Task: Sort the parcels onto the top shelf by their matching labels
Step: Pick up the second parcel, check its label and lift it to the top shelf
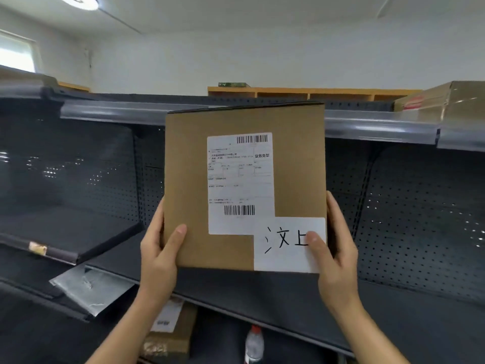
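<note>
I hold a flat brown cardboard parcel point(189, 179) upright in front of the dark metal shelving. It carries a white shipping label point(240, 185) with barcodes and a white sticker point(286, 245) with handwritten characters at its lower right. My left hand point(160, 248) grips its lower left edge, thumb on the front. My right hand point(336, 245) grips the lower right edge, thumb over the sticker. The top shelf point(380, 127) runs behind the parcel's upper edge. Another cardboard box point(441, 101) stands on the top shelf at the far right.
A middle shelf board point(262, 292) lies below the parcel. A lower shelf holds a small labelled brown parcel point(170, 334) and a plastic bottle with a red cap point(254, 345). A loose clear plastic strip point(89, 287) hangs at the left shelf edge. Wooden cubbies point(309, 92) line the back wall.
</note>
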### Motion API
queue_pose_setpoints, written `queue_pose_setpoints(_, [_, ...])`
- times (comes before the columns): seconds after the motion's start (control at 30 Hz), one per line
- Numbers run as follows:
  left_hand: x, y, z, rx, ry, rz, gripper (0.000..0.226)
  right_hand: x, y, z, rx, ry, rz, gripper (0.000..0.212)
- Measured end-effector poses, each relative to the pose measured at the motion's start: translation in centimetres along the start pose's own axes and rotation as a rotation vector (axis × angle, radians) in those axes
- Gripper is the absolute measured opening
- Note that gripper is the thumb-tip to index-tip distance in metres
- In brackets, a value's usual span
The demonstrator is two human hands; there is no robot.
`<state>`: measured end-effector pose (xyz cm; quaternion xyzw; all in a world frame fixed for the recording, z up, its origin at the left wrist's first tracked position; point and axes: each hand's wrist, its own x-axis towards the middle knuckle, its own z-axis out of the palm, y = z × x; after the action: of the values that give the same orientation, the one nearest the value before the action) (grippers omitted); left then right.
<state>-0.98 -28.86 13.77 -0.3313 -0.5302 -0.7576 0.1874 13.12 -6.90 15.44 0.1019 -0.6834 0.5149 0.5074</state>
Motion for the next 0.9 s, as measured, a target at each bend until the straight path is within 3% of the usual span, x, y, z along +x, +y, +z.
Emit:
queue_pose_setpoints(0.2, [6.8, 4.9, 0.3, -0.03, -0.003, 0.086, 0.056, 5.5, -3.1, 2.1, 0.043, 0.05, -0.071, 0.068])
queue_pose_setpoints(0.4, [14.5, 7.6, 0.9, -0.066, -0.075, 0.135, 0.051, 12.1, -6.1, 3.1, -0.142, -0.015, -0.161, 0.081])
queue_pose_setpoints(0.57, [19.8, 8.3, 2.4, -0.18, -0.079, 0.072, 0.069, 18.3, -8.2, 4.1, -0.227, 0.048, -0.07, 0.069])
queue_pose_setpoints(0.7, [23.4, 8.3, 3.5, -0.13, -0.164, 0.071, 0.048, 23.3, -8.4, 5.3, -0.286, 0.119, -0.016, 0.054])
queue_pose_setpoints(0.77, [25.1, 7.9, 4.0, -0.104, -0.18, 0.074, 0.03, 25.6, -7.9, 6.0, -0.326, 0.124, 0.029, 0.059])
queue_pose_setpoints(0.83, [27.1, 7.0, 4.3, -0.063, -0.138, 0.048, 0.041, 27.4, -7.4, 6.6, -0.34, 0.108, 0.082, 0.073])
queue_pose_setpoints(0.9, [28.8, 6.5, 4.5, -0.013, -0.122, 0.026, 0.045, 29.0, -6.8, 7.0, -0.352, 0.078, 0.129, 0.07])
